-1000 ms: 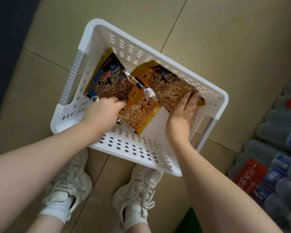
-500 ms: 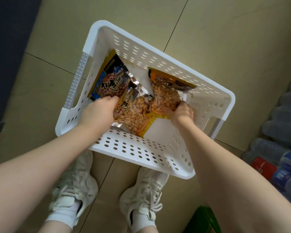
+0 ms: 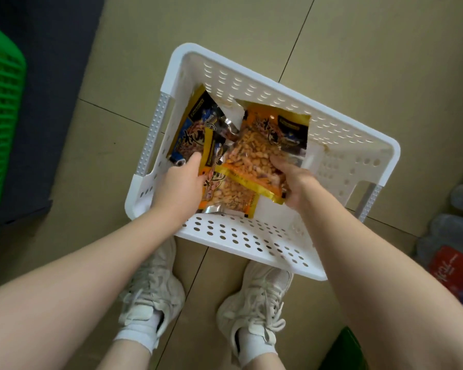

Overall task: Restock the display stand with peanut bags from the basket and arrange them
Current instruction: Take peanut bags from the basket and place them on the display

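While the white basket [image 3: 251, 236] sits on the floor by the person's shoes, 3 peanut bags [image 3: 254, 153] lie inside it. Left hand [image 3: 181, 186] curls around the middle bag; right hand [image 3: 292, 180] grips the right one. Gathering is underway; next, lift them clear toward the unseen display stand.

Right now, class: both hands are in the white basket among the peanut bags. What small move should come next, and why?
Probably lift both hands straight up out of the basket. The right hand grips an orange peanut bag, the left hand grips the bag beside it, and the display stand is not in view.
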Motion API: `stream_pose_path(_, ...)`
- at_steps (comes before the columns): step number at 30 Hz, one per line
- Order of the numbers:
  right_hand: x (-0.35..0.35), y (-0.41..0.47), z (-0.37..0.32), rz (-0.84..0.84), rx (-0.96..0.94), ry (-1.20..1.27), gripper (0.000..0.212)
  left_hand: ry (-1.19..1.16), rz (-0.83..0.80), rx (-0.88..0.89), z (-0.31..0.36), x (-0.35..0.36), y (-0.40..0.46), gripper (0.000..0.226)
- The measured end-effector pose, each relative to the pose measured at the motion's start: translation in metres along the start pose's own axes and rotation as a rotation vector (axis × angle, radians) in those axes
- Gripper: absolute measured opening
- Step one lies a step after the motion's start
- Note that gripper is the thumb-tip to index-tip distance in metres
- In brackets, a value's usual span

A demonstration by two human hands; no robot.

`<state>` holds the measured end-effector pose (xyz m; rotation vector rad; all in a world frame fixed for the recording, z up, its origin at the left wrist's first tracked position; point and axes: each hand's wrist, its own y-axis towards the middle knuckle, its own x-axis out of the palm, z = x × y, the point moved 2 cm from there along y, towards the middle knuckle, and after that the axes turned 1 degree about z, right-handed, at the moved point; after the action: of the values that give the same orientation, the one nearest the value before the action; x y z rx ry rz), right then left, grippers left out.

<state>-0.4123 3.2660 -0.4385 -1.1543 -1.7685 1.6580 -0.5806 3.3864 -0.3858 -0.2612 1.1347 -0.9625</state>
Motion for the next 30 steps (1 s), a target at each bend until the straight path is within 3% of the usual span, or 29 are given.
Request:
stream_pose_path(3, -0.01, -0.051, -0.018, -0.139, -0.17, -0.118, 0.026, 0.059, -0.019, 0.021, 0.017, -0.026, -0.032, 0.019)
stream_pose_path(7, -0.034, -0.163, -0.058, -0.207, -0.295, -0.271, 0.036, 0.172, -0.115, 0.026, 0.05, -0.09, -0.087, 0.028)
stream_pose_path(9, -0.048, -0.23, -0.082, -0.203, -0.296, -0.279, 0.027, 0.258, -0.154, 0.017, 0.069, -0.136, -0.116, 0.03)
stream_pose_path(12, -0.064, -0.344, -0.123, -0.229, -0.34, -0.323, 0.018, 0.365, -0.116, 0.026, 0.102, -0.226, -0.162, 0.034)
stream_pose_path(16, -0.07, -0.486, -0.18, -0.236, -0.572, -0.343, 0.003, 0.331, -0.054, 0.073, 0.157, -0.339, -0.234, 0.03)
stream_pose_path(19, -0.063, -0.571, -0.21, -0.27, -0.787, -0.413, 0.012, 0.414, -0.038, 0.116, 0.194, -0.39, -0.293, 0.039)
stream_pose_path(22, -0.051, -0.642, -0.225, -0.304, -0.996, -0.489, 0.017, 0.49, 0.077, 0.091, 0.211, -0.418, -0.353, 0.032)
stream_pose_path(25, -0.04, -0.706, -0.217, -0.266, -1.268, -0.688, 0.032, 0.394, 0.291, -0.029, 0.209, -0.434, -0.422, 0.025)
stream_pose_path(28, -0.022, -0.756, -0.194, -0.426, -1.381, -0.738, 0.005, 0.294, 0.543, -0.103, 0.198, -0.452, -0.498, 0.022)
stream_pose_path(30, -0.006, -0.791, -0.174, -0.515, -1.445, -0.764, 0.014, 0.25, 0.736, -0.093, 0.192, -0.472, -0.558, 0.019)
